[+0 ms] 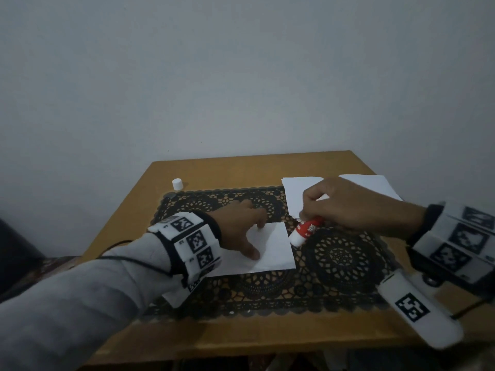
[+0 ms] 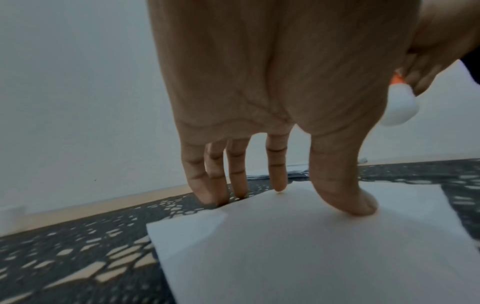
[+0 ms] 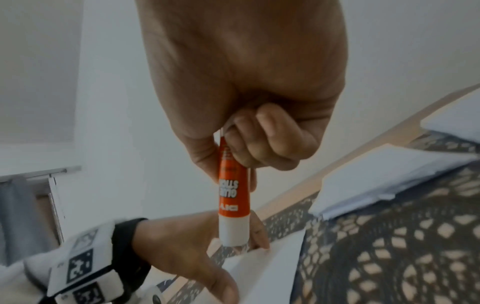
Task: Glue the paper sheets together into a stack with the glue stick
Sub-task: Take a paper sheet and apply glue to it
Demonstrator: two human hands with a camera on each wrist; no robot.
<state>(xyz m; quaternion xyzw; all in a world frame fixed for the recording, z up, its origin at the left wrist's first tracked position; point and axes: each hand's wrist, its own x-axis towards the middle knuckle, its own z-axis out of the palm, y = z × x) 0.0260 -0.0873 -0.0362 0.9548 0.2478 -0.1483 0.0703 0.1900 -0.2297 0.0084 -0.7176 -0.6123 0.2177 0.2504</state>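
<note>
The fingers (image 3: pixel 259 139) of the right hand (image 1: pixel 345 204) grasp the glue stick (image 1: pixel 304 230) above the sheet (image 1: pixel 270 250) on the mat; the left hand (image 1: pixel 241 231) presses this sheet with straight fingers. Probably it is best to spread glue up to the edges while the sheet is kept flat.

Three cameras on one person: one high on the head, one close on each wrist.

The head camera looks forward and down at the wooden table (image 1: pixel 267 328) from some way off, so both hands, the black lace mat (image 1: pixel 345 253) and much of the grey wall (image 1: pixel 241 76) fit in. The left wrist camera sits low behind the left hand (image 2: pixel 259 82), very near, and looks along the fingers to the paper sheet (image 2: pixel 298 246) on the mat. The right wrist camera looks along the right hand (image 3: pixel 246 82), tilted, with the glue stick (image 3: pixel 233 201) close to the lens. All three views share this sheet, the mat and the glue stick.
</note>
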